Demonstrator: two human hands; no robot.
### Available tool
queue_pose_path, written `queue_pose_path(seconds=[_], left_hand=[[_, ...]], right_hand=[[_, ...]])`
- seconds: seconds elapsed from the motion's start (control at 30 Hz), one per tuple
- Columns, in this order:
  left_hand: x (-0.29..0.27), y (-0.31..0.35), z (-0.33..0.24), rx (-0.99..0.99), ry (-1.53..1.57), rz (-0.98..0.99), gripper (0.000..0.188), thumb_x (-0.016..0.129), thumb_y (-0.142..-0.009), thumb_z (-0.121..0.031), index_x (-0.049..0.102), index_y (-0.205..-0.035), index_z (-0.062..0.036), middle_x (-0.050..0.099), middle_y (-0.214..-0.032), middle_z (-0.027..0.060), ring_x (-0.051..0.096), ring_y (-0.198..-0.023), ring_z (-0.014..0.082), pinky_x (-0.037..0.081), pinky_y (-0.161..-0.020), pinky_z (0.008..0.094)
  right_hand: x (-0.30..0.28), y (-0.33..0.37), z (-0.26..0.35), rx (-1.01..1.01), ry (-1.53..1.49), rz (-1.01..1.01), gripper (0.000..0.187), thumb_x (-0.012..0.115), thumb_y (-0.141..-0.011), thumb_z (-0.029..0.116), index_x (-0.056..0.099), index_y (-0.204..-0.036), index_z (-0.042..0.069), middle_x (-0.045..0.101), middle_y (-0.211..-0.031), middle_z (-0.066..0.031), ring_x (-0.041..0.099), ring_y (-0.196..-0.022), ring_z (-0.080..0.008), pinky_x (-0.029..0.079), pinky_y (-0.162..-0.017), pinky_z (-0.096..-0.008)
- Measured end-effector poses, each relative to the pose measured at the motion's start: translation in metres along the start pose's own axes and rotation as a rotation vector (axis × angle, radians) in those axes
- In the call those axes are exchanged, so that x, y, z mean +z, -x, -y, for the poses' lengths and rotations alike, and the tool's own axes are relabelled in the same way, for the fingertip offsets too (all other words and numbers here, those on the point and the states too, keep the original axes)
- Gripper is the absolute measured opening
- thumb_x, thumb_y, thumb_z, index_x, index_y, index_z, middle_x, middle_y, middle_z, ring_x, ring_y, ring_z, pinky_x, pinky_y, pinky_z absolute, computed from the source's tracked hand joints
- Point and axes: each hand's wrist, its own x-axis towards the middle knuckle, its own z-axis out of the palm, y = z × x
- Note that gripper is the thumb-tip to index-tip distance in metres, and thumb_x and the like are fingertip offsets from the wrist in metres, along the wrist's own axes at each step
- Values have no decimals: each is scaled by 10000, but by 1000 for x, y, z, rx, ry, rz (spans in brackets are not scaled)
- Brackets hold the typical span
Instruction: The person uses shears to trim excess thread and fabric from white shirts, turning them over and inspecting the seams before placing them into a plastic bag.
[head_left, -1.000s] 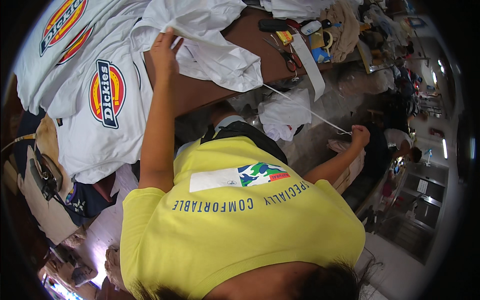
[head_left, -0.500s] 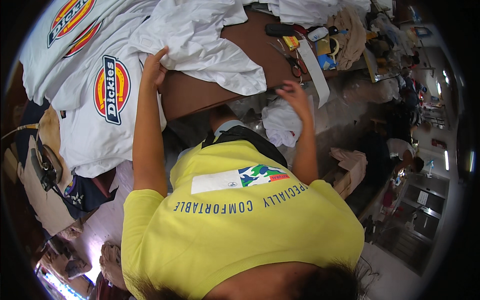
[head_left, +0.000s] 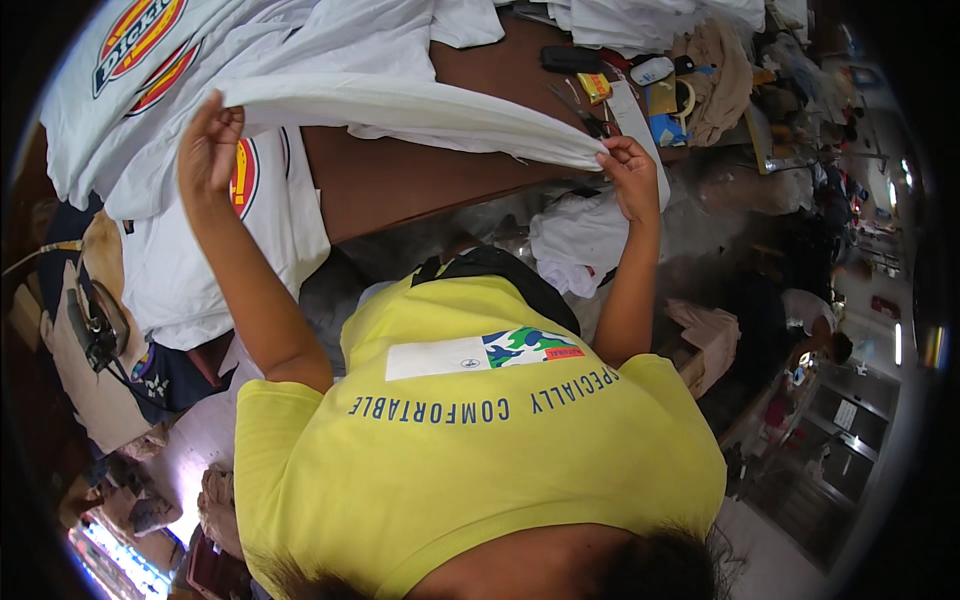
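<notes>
A white T-shirt (head_left: 400, 102) is stretched taut between my two hands above the brown tabletop (head_left: 385, 185). My left hand (head_left: 213, 140) pinches its left end, in front of a printed white shirt. At the other end, my right hand (head_left: 630, 165) grips the cloth between thumb and fingers, close to the scissors (head_left: 592, 122). The held edge runs in a shallow curve, and the rest of the garment spreads away toward the far side. On the left, white shirts with a red, yellow and blue printed emblem (head_left: 140, 45) lie in a heap.
Beyond my right hand lie a black case (head_left: 570, 60), a small yellow packet (head_left: 595, 88), a white paper strip (head_left: 640, 125) and a tape roll (head_left: 685, 98). An iron (head_left: 100, 325) stands at the left. White cloth (head_left: 580, 240) hangs below the table edge.
My left hand has moved left and my right hand slightly right and up. Both now hold the white T-shirt, which is lifted and pulled straight; before, it lay crumpled and my right hand was free.
</notes>
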Motion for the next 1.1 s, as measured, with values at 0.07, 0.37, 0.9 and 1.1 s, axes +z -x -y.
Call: queue_pose_path(seconds=[0.07,0.37,0.9,1.1], left_hand=[[-39,-21,36,-127,54,-145,138,597,-823,3,530,-921,73,575,-882,119,577,-807,187,506,-726,237],[-51,-13,103,-5,-222,-413,203,615,-795,-2,538,-978,37,582,-910,102,584,-779,181,517,-693,308],[-43,-7,111,32,-292,-490,140,627,-800,-51,583,-931,-27,610,-837,46,596,-721,152,522,-702,364],[-52,-8,111,24,-289,-500,153,633,-796,-64,591,-934,-15,618,-845,53,599,-732,160,518,-720,365]], right_hand=[[-5,-13,-12,102,4,30,216,651,-792,47,555,-983,15,628,-874,-61,591,-746,-94,482,-655,-198],[-20,-41,-70,302,63,56,168,614,-820,61,555,-972,20,632,-885,-50,583,-748,-89,484,-634,-206],[-38,-68,-77,448,-96,187,236,636,-802,41,525,-1010,36,615,-910,-68,573,-770,-96,489,-655,-229],[-42,-68,-70,387,-131,274,296,669,-764,8,521,-1019,35,602,-881,-51,579,-782,-93,488,-674,-218]])
